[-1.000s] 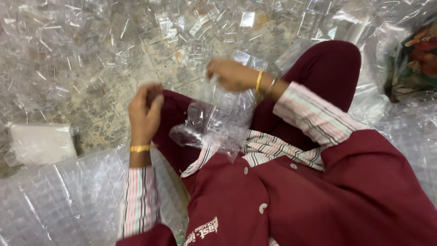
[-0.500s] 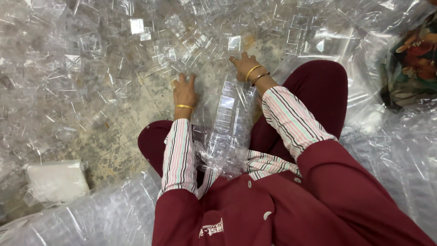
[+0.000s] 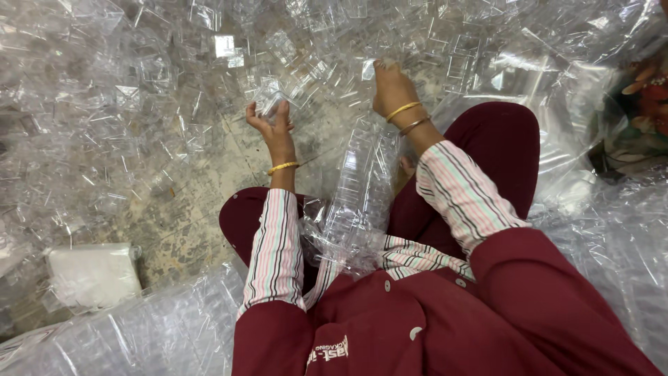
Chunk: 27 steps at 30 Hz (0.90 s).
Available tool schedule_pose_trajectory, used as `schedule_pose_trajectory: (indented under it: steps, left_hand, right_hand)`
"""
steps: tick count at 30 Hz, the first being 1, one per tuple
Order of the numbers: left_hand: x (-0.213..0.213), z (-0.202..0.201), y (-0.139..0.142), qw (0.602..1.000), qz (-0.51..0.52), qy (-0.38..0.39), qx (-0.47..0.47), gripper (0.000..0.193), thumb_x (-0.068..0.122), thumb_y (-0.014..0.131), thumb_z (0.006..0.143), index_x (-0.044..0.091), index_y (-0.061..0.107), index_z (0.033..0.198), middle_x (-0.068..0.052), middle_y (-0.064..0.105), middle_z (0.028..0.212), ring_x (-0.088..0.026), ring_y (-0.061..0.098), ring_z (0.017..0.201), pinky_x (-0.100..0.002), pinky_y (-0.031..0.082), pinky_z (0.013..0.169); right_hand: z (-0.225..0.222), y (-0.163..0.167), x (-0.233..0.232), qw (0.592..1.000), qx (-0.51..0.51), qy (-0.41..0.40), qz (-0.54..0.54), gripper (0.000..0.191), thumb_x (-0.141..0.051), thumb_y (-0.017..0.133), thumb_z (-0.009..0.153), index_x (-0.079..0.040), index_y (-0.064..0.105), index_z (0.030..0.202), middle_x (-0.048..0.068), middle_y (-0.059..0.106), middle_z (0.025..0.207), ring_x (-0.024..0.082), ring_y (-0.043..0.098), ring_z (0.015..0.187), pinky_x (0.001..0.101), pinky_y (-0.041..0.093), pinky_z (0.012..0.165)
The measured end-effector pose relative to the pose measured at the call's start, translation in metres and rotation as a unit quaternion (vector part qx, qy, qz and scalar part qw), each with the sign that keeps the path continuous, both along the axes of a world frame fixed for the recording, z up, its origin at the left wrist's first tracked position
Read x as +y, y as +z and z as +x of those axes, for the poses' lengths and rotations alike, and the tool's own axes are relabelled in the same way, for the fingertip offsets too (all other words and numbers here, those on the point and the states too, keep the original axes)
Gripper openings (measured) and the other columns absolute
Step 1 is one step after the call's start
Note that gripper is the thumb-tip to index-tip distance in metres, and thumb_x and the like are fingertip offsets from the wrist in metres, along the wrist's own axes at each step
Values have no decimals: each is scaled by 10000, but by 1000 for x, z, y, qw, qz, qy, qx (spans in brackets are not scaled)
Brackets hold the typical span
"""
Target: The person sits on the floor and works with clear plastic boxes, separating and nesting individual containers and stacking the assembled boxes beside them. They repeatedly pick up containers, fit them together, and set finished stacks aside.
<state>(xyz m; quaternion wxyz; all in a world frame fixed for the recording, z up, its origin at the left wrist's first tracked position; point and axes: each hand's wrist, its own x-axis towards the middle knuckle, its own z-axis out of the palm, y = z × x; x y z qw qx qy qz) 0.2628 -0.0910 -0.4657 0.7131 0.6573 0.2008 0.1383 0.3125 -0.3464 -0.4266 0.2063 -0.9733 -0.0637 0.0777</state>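
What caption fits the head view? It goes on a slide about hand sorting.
Seated on the floor, a person lifts a clear plastic piece in the left hand while the right hand reaches into the pile.

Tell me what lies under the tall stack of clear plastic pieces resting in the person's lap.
The tall stack of clear plastic pieces rests between the maroon-clad legs, leaning toward the striped shirt hem. Its lower end is buried in crumpled clear film, so what it stands on is hidden.
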Motion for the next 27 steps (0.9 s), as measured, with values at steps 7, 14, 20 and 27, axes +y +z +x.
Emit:
schedule_pose_trajectory:
  steps: [7,14,20,27]
  left_hand:
    - [-49,-15,1,993,-63,-100,-3,948,295,806,822,158,191,1530,-110,468,1290,-210,637,994,-316,593,701]
    - [-16,-36,-11,992,-63,-102,-39,593,176,860,861,110,420,1252,-37,636,1008,-143,644,929,-248,553,763]
    - [20,-58,6,998,-52,-27,6,526,192,841,858,142,420,1169,16,600,955,-86,629,849,-219,517,612]
    - [19,-66,9,998,-38,-39,-9,533,196,835,879,141,398,1178,-5,655,1010,-100,687,892,-198,523,605]
  right_hand:
    - [-16,8,1,954,231,72,-175,658,-272,720,837,-137,495,1441,206,456,1432,502,397,1353,639,415,1044]
    - [-18,3,-7,966,224,86,-99,537,-264,713,780,-21,678,1257,304,643,1248,454,675,1083,486,570,918]
    - [-24,28,-6,913,340,103,-198,416,-267,769,715,-29,771,1056,200,756,1099,359,743,994,488,595,850]
    - [-35,33,-5,938,295,170,-66,538,-321,744,733,4,774,1161,191,777,1060,362,763,975,466,581,834]
